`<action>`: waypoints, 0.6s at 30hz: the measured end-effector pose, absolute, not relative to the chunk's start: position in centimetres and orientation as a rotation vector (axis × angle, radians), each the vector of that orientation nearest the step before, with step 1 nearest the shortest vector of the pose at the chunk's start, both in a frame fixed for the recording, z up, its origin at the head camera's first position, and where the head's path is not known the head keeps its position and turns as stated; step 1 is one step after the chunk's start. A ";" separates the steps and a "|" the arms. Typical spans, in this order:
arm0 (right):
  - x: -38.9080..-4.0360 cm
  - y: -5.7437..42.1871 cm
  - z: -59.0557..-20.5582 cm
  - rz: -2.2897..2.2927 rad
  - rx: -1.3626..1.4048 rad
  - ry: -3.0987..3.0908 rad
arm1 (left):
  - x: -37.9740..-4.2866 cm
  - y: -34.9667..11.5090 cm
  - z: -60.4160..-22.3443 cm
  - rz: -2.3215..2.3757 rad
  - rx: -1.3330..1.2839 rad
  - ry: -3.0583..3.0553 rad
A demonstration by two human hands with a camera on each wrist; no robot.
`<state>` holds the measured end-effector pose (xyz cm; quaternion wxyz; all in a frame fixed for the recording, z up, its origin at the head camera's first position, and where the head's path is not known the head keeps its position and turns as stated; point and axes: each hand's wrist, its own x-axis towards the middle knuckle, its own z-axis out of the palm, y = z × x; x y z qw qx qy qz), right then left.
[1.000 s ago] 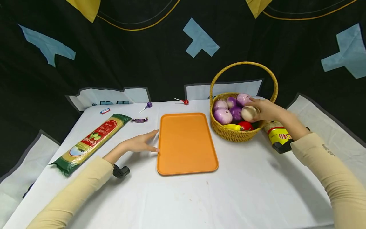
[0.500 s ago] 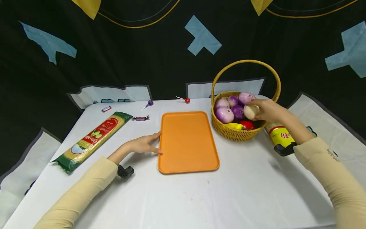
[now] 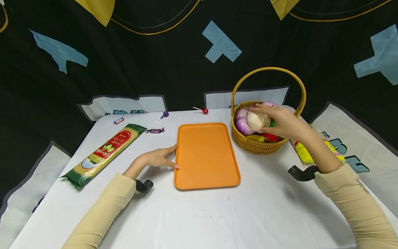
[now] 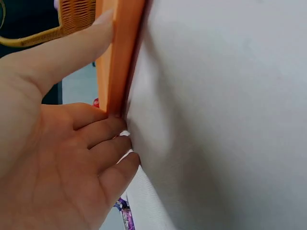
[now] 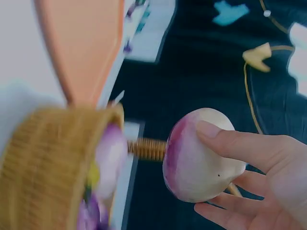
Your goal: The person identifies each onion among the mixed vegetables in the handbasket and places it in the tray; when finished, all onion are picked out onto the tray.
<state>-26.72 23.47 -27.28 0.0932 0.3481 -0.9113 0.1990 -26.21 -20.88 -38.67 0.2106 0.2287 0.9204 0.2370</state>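
Observation:
My right hand (image 3: pixel 284 121) grips a round purple-and-white onion (image 5: pixel 199 155) over the basket. In the right wrist view the thumb lies on its near face and the fingers support it from below. The wicker basket (image 3: pixel 258 147) holds more purple onions (image 3: pixel 244 127), a yellow pepper (image 3: pixel 256 138) and a red one (image 3: pixel 270 137); my hand partly hides them. My left hand (image 3: pixel 157 158) rests at the left edge of the orange tray (image 3: pixel 207 155). Its thumb touches the rim and its fingers lie extended along the side, as the left wrist view shows.
A long noodle packet (image 3: pixel 105 155) lies on the left of the white table. Near it are a wrapped candy (image 3: pixel 155 131), a small candy (image 3: pixel 119 120) and a purple lollipop (image 3: pixel 164 114). A red lollipop (image 3: pixel 204 111) lies behind the tray. A yellow bag (image 3: pixel 303 152) sits right of the basket.
My right hand has lifted the onion up from among the others and moved it left over the basket. The left hand stays at the tray's edge.

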 end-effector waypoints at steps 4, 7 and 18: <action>-26.8 20.3 -28.4 0.615 1.137 -2.653 | -26.2 -20.9 -38.6 0.658 0.629 2.571; -27.0 17.7 -29.1 0.660 1.186 -2.654 | -26.3 -20.9 -38.4 0.662 0.617 2.587; -31.9 8.4 -32.8 0.751 1.395 -2.631 | -26.0 -20.7 -38.5 0.699 0.543 2.614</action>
